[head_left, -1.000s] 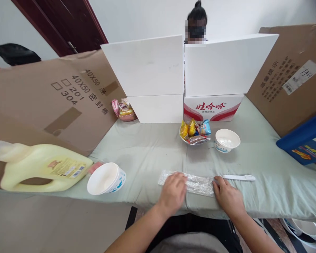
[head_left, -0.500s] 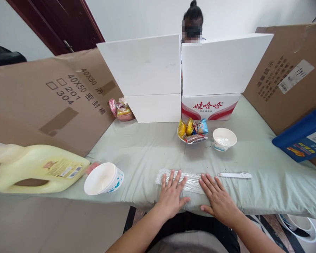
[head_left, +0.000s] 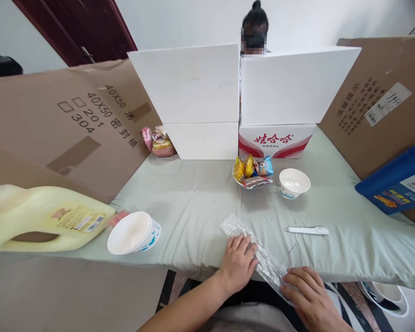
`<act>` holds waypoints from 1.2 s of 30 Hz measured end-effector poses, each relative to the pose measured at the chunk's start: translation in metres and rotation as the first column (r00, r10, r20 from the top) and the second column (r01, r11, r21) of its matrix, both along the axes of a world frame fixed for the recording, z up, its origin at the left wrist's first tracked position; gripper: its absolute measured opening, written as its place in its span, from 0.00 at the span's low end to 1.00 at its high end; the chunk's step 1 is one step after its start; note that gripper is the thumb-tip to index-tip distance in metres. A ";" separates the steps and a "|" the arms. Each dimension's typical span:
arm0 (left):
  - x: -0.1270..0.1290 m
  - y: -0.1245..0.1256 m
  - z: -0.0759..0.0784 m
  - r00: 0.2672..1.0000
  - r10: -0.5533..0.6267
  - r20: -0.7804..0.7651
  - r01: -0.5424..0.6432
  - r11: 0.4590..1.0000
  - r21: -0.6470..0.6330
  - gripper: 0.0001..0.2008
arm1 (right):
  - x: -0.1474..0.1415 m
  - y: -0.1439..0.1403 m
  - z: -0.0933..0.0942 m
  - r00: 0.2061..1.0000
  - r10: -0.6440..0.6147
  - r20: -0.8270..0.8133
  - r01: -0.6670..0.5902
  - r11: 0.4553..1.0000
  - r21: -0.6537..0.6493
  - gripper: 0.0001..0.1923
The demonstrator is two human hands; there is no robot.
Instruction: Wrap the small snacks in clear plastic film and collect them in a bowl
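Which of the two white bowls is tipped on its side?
The near-left bowl beside the yellow jug; its mouth faces sideways. The far bowl by the snack dish stands upright.

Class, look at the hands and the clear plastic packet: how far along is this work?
Done: the white spoon lies bare on the green cloth. In hand: left hand and right hand both grip the crinkled clear packet, angled over the table edge. Left: the snack bowl and empty bowl stand untouched.
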State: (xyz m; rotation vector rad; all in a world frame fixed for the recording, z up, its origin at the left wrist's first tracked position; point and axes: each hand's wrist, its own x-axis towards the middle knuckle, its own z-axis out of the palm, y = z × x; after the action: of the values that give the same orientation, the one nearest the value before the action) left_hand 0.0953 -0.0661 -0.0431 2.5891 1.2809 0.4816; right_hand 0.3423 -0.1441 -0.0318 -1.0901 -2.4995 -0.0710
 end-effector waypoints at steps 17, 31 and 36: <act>-0.018 0.014 -0.003 0.925 -0.362 0.116 0.374 0.923 -0.094 0.21 | -0.063 0.156 0.047 0.960 -0.200 -0.199 -0.002 0.702 -0.712 0.12; -0.017 0.012 -0.006 0.850 -0.263 0.456 0.271 0.961 0.050 0.17 | -0.107 0.159 -0.007 0.939 -0.340 -0.055 0.266 0.819 -0.508 0.12; -0.027 0.025 0.006 0.817 -0.083 0.571 0.012 0.992 0.126 0.13 | -0.107 0.155 -0.012 0.952 -0.303 -0.030 0.265 0.874 -0.407 0.12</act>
State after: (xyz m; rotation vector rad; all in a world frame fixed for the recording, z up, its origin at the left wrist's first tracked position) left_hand 0.0687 -0.0412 -0.0368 2.2658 0.9866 1.2495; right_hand 0.2349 0.0110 -0.0436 -1.5825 -2.3040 0.4174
